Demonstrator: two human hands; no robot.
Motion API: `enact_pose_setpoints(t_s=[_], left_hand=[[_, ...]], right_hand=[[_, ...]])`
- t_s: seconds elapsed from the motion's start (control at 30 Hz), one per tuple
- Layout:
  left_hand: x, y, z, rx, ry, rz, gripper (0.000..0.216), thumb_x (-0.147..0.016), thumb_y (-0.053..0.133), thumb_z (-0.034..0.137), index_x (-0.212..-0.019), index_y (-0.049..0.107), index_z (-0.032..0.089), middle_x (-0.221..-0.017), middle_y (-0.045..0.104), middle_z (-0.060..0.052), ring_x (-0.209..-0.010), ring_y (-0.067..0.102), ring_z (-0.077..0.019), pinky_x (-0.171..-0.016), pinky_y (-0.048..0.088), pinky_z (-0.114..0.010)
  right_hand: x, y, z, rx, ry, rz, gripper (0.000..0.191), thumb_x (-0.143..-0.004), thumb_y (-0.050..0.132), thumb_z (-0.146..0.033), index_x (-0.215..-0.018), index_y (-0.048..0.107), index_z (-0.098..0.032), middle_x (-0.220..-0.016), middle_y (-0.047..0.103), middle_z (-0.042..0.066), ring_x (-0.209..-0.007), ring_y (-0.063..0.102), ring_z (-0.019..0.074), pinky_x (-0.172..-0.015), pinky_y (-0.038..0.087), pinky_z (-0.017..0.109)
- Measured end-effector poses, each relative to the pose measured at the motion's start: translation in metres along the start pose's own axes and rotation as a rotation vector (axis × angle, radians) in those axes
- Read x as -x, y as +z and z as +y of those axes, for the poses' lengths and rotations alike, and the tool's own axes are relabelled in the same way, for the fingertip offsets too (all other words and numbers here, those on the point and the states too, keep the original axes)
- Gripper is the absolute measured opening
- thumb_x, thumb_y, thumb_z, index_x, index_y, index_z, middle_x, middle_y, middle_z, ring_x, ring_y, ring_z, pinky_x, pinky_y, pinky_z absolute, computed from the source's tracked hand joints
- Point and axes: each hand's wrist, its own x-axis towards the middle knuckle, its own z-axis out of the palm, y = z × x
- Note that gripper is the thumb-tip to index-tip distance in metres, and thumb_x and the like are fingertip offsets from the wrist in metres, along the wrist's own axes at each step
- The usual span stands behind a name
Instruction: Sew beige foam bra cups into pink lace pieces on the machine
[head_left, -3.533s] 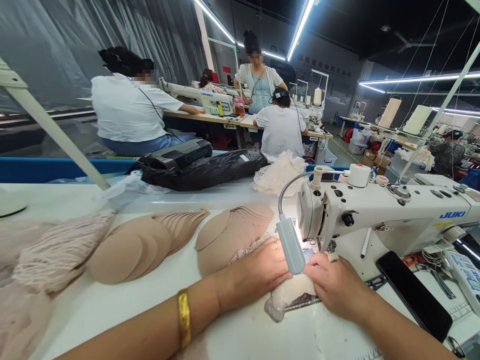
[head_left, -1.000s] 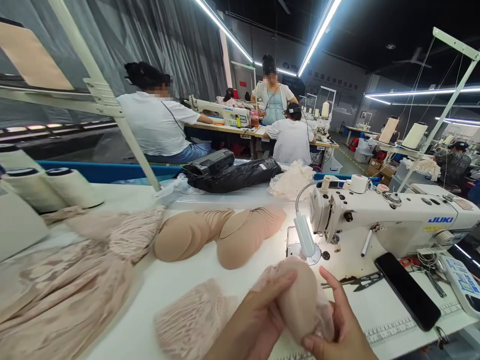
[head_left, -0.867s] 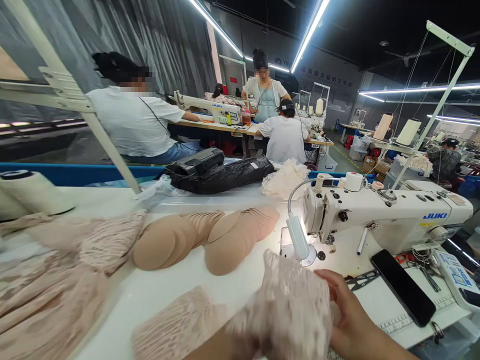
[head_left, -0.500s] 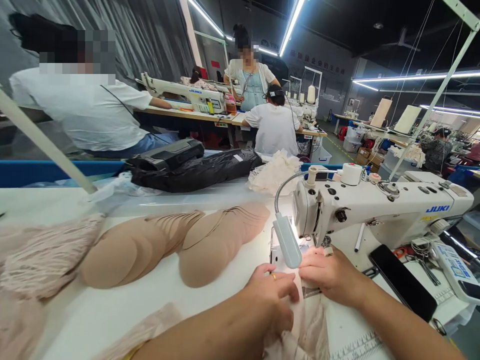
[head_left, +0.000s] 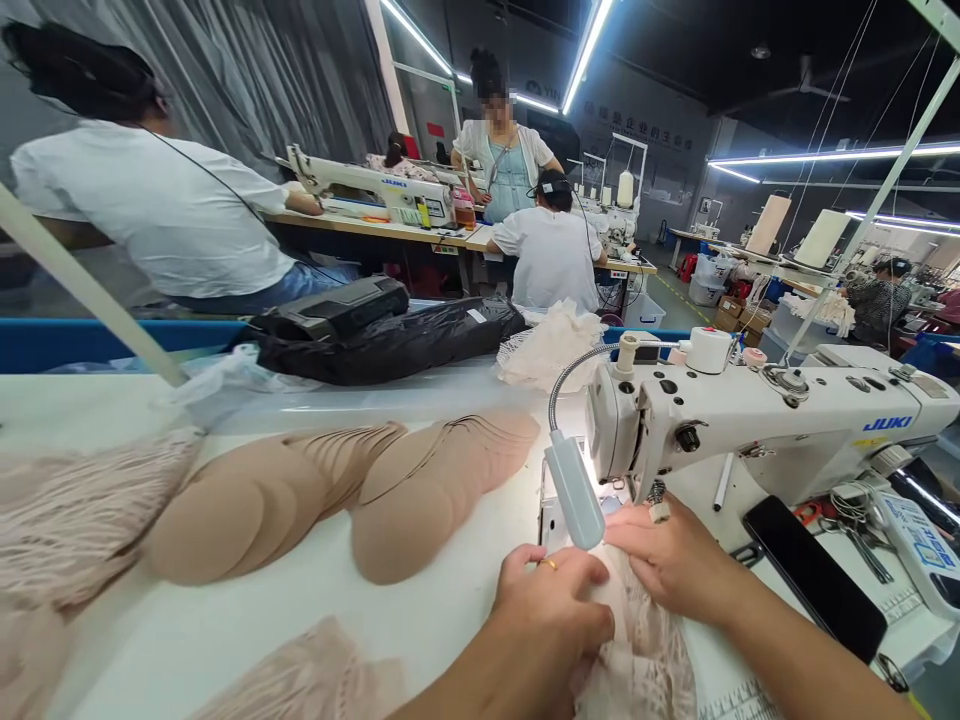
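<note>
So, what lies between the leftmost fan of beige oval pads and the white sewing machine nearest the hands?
The head view shows a second fan of beige pads, then white tabletop, then a grey lamp.

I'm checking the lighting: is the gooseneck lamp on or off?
On: the gooseneck lamp shows a bright glow between its head and the sewing machine.

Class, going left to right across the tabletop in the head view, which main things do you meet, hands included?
Lace at the left edge, left pad stack, right pad stack, left hand, right hand, phone.
</note>
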Motion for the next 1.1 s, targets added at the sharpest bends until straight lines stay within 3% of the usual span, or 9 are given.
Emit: enact_pose_setpoints(t_s=[0.13,0.27,0.47,0.6,0.7,0.77,0.9,1.0,1.1], left_hand=[[0.004,-0.006,0.023,-0.054,0.05,-0.012,0.045,-0.07,0.064,0.016,-0.108,0.075,0.037,-0.112,0.073,-0.005,-0.11,0.065,-0.035,-0.087,0.042,-0.043],[0.007,-0.008,0.03,-0.098,0.137,-0.057,0.039,-0.067,0.065,0.013,-0.097,0.077,0.034,-0.123,0.074,-0.006,-0.109,0.064,-0.0341,-0.094,0.042,-0.046],[0.01,-0.006,0.022,-0.049,-0.009,0.005,0.051,-0.073,0.063,0.015,-0.117,0.074,0.037,-0.116,0.072,-0.006,-0.106,0.064,-0.034,-0.079,0.045,-0.038],[0.003,-0.009,0.036,-0.092,-0.058,-0.036,0.041,-0.069,0.064,0.014,-0.104,0.077,0.032,-0.108,0.072,-0.005,-0.099,0.063,-0.0325,-0.076,0.043,-0.035],[-0.002,-0.021,0.052,-0.196,0.104,-0.151,0.018,-0.064,0.067,0.011,-0.073,0.073,0.025,-0.114,0.072,-0.005,-0.095,0.062,-0.0296,-0.085,0.038,-0.039],[-0.005,-0.032,0.06,-0.23,0.188,-0.198,0.013,-0.064,0.065,0.009,-0.062,0.064,0.021,-0.111,0.071,-0.005,-0.098,0.062,-0.0289,-0.09,0.034,-0.041],[-0.012,-0.057,0.072,-0.265,0.26,-0.264,0.019,-0.069,0.06,0.003,-0.061,0.055,0.019,-0.094,0.066,-0.002,-0.097,0.06,-0.0249,-0.09,0.031,-0.038],[-0.021,-0.073,0.082,-0.333,0.279,-0.344,0.021,-0.073,0.059,0.0,-0.066,0.057,0.019,-0.09,0.067,0.001,-0.088,0.056,-0.0214,-0.086,0.03,-0.037],[-0.031,-0.083,0.088,-0.363,0.261,-0.395,0.021,-0.072,0.059,-0.001,-0.066,0.055,0.018,-0.091,0.068,0.003,-0.092,0.057,-0.0211,-0.089,0.029,-0.035]], right_hand=[[-0.001,-0.003,-0.001,0.003,-0.005,0.009,0.044,-0.086,0.054,0.003,-0.109,0.076,-0.029,-0.108,0.08,0.002,-0.1,0.068,0.0229,-0.09,0.051,0.033],[-0.001,-0.005,-0.003,0.038,0.013,0.005,0.045,-0.085,0.055,0.002,-0.111,0.075,-0.029,-0.104,0.08,0.002,-0.1,0.068,0.0237,-0.092,0.051,0.034],[0.0,-0.008,-0.005,0.057,0.009,-0.008,0.041,-0.083,0.055,0.005,-0.103,0.073,-0.027,-0.105,0.079,0.001,-0.093,0.065,0.0223,-0.085,0.049,0.032],[-0.001,-0.009,-0.005,0.057,0.008,-0.015,0.038,-0.084,0.054,0.005,-0.096,0.072,-0.027,-0.096,0.076,0.0,-0.086,0.062,0.0213,-0.079,0.046,0.031],[-0.001,-0.009,-0.004,0.037,0.0,-0.022,0.039,-0.085,0.054,0.004,-0.099,0.073,-0.027,-0.096,0.076,0.001,-0.089,0.063,0.0224,-0.079,0.047,0.031],[-0.001,-0.009,-0.003,0.034,0.004,-0.021,0.04,-0.086,0.054,0.004,-0.101,0.074,-0.028,-0.097,0.076,0.002,-0.09,0.063,0.023,-0.08,0.047,0.032],[0.001,-0.005,-0.001,0.046,0.015,0.0,0.042,-0.087,0.054,0.003,-0.105,0.076,-0.028,-0.101,0.078,0.002,-0.094,0.063,0.0238,-0.084,0.047,0.033],[0.002,-0.004,0.0,0.036,0.007,0.004,0.04,-0.088,0.055,0.002,-0.105,0.076,-0.028,-0.102,0.078,0.003,-0.094,0.063,0.0237,-0.084,0.047,0.033],[0.004,-0.004,0.0,0.058,-0.001,0.013,0.036,-0.089,0.056,0.001,-0.1,0.074,-0.028,-0.098,0.078,0.003,-0.091,0.062,0.0238,-0.084,0.047,0.034]])
